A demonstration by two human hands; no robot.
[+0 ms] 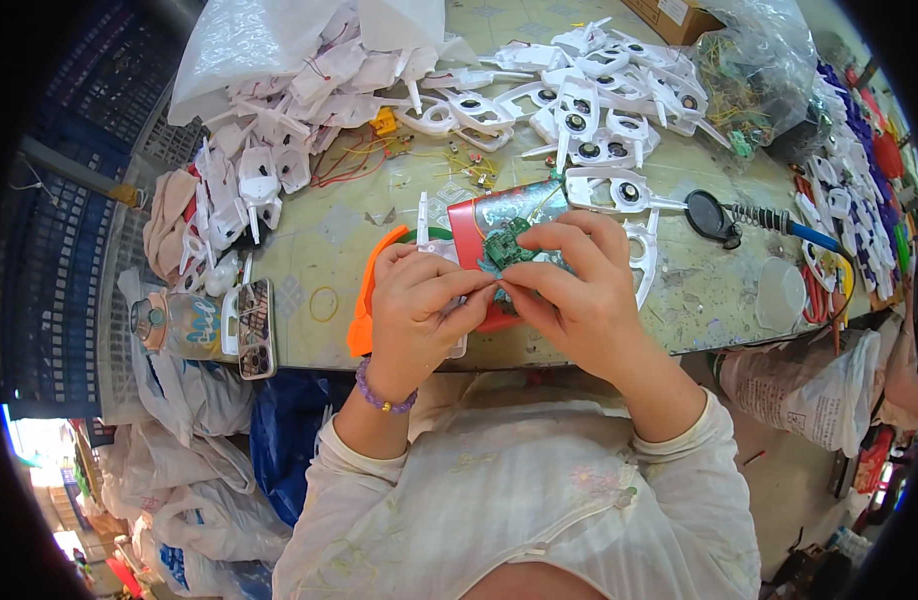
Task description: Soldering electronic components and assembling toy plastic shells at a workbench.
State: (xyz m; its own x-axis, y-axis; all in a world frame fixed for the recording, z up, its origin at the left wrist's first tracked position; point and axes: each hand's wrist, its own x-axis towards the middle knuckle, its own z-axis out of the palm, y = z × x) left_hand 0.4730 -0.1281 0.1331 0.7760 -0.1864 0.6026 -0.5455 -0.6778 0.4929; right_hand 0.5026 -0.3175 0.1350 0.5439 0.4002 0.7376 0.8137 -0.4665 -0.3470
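Observation:
Close together over the near edge of the table, my left hand (419,300) and my right hand (579,290) are both pinched, fingertips nearly meeting. What the left fingertips grip is too small and hidden to name. A cluster of small green circuit boards (507,245) shows just beyond the fingertips, with the right fingers closed at its edge. Behind it lies a red-edged box or tray (466,222) with a shiny metallic surface. A bright orange curved piece (369,295) is partly covered by my left hand. White plastic parts (643,245) lie beside my right hand.
Heaps of white plastic housings (579,110) spread across the back. A soldering iron (809,235) in a coiled holder sits at right, near a clear cup (781,295). At left are a phone (257,328) and a bottle (184,325). Thin wires (379,155) lie mid-table.

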